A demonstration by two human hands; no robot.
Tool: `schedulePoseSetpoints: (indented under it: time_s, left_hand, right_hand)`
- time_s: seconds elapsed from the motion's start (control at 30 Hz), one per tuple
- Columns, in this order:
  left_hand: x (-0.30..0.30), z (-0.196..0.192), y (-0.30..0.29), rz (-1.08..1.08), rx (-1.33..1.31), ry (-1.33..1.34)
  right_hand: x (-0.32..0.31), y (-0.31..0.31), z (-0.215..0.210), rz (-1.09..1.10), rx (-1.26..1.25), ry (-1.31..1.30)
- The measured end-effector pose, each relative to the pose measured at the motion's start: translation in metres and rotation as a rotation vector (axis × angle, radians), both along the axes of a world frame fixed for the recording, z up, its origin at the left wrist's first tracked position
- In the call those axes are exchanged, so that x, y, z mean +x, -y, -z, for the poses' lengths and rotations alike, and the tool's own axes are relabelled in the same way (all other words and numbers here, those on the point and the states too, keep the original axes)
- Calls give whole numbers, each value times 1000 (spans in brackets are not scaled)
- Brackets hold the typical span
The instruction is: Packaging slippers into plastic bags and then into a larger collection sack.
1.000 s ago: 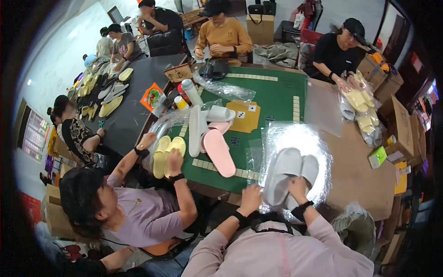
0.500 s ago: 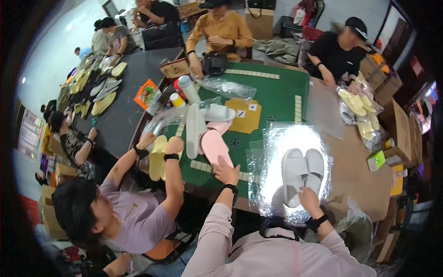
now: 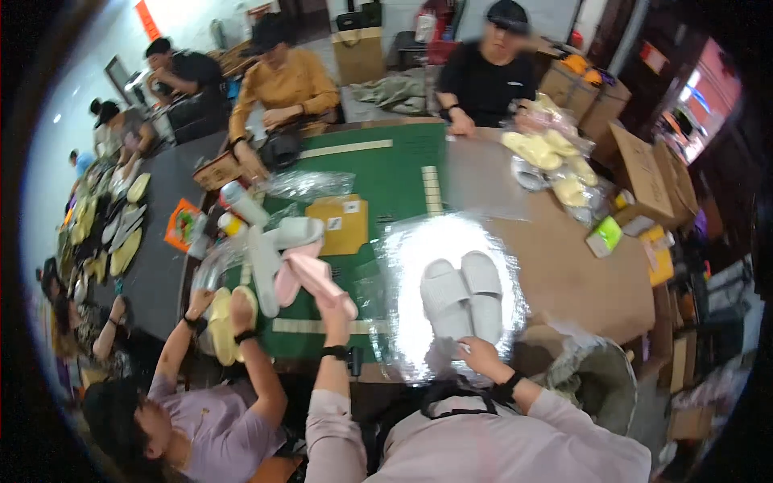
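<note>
My left hand has its fingers round the near end of a pink slipper, which lies tilted across another pink slipper. A pair of light grey slippers rests side by side, soles down, on shiny clear plastic bags in front of me. Close to their near ends, my right hand is bent with fingers together at a small pale bit; whether it is plastic or something else I cannot tell. Left of the pink slippers are a long white-grey slipper and another grey one.
On my left a co-worker in a lilac shirt handles yellow slippers. Bottles, a yellow board and rows of tiles sit on the green table. Bagged yellow slippers lie far right, beside a cardboard box.
My left hand has gone from touching the pink slipper to gripping it, and the slipper has turned. My right hand has slid off the grey slippers' heels toward me. The whole view has swung right.
</note>
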State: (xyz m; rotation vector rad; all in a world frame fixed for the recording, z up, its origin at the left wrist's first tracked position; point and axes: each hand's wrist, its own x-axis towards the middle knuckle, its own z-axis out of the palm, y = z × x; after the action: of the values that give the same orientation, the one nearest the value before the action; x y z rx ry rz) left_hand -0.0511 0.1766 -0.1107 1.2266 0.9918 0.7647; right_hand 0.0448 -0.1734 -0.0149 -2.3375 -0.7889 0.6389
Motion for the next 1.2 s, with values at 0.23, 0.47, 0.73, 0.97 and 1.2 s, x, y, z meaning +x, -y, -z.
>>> schedulePoseSetpoints:
  time_s: [0.23,0.47,0.73,0.97,1.2]
  left_hand:
    - [-38,9,-5,34,-466,206]
    - [-38,15,52,-196,-360,-309]
    - [-4,-42,197,858,1017,-699]
    - [-13,-14,246,1202,1198,-811]
    - [25,-11,217,1153,1282,-789]
  right_hand:
    - [35,-11,1,66,134,54]
    - [54,-8,44,141,140,243]
    - [77,-22,76,173,214,147]
    - [91,63,-4,344,597,233]
    - [97,153,-62,458,791,-759]
